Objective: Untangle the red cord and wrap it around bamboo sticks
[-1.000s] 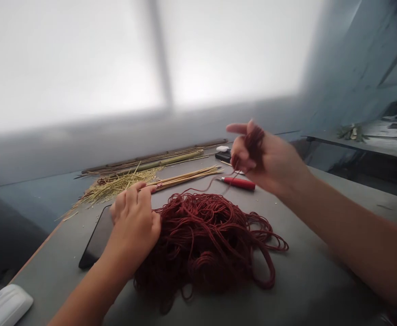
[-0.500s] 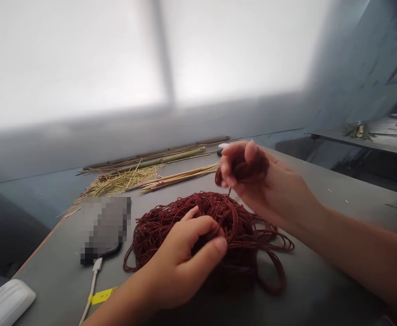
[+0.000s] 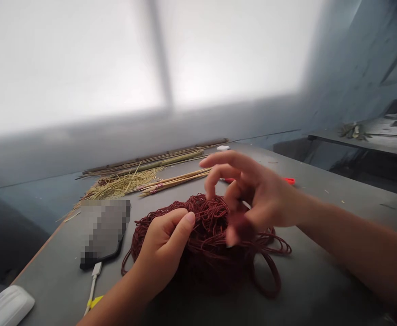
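A tangled heap of dark red cord (image 3: 212, 258) lies on the grey table (image 3: 321, 271). My left hand (image 3: 164, 249) rests on the heap's left side, fingers curled into the strands and thumb raised. My right hand (image 3: 253, 199) hovers over the top of the heap, blurred by motion, with its fingers spread and bent; I see no cord wound on them. Its thumb points down at the strands.
A dark phone (image 3: 105, 231) with a white cable plug (image 3: 94, 271) lies left of the heap. Behind are thin bamboo sticks (image 3: 174, 179), loose straw (image 3: 120, 185), long canes (image 3: 157, 160) and a red-handled tool (image 3: 288, 181). A white object (image 3: 4, 308) sits bottom left. Another bench (image 3: 371, 140) stands right.
My left hand moved from the sticks to the cord heap and dug in. My right hand, which held wound cord up high, has dropped toward the heap with fingers now spread.
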A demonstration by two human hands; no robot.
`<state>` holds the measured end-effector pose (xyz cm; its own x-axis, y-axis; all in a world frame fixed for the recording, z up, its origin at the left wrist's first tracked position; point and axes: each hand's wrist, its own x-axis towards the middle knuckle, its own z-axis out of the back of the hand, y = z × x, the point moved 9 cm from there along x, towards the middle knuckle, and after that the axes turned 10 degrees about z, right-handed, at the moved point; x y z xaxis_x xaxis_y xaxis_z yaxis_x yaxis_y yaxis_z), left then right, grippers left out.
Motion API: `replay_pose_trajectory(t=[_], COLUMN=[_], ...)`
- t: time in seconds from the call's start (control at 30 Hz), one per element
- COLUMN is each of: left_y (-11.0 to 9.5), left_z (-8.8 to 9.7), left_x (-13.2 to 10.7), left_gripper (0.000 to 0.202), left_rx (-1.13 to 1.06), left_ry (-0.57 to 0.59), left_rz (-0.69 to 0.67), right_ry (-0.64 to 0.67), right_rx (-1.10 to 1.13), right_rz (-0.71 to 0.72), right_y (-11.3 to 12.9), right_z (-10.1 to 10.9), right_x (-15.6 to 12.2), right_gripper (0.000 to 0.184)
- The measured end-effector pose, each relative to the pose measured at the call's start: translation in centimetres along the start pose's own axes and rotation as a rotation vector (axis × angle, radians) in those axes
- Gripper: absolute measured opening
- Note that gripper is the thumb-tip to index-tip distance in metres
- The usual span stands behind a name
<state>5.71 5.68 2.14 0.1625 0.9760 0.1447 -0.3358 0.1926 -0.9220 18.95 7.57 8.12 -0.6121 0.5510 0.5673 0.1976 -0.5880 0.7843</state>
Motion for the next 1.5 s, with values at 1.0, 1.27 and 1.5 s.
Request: replay_pose_trajectory(t=[1.0,1.27,1.5], left_y=[-0.4,-1.6,-1.7], left_z=[1.6,1.8,2.7], left_x=[0.1,-1.1,-1.5], left_gripper=[0.009,0.002,0.008], left_rx=[0.453,0.338,0.211], left_ry=[-0.263,-0.319,-0.390], left_rz=[-0.148,-0.226,-0.207], right_ry=[0.140,-0.203,-0.603], right_rx=[-0.667,-1.019,-0.804], right_rz=[0.167,0.268,0.157], right_y=[0.8,1.6,2.1], right_z=[2.6,4.3,8.1], right_x=[1.0,1.2,0.4], right_gripper=[0.064,0.020,0.007])
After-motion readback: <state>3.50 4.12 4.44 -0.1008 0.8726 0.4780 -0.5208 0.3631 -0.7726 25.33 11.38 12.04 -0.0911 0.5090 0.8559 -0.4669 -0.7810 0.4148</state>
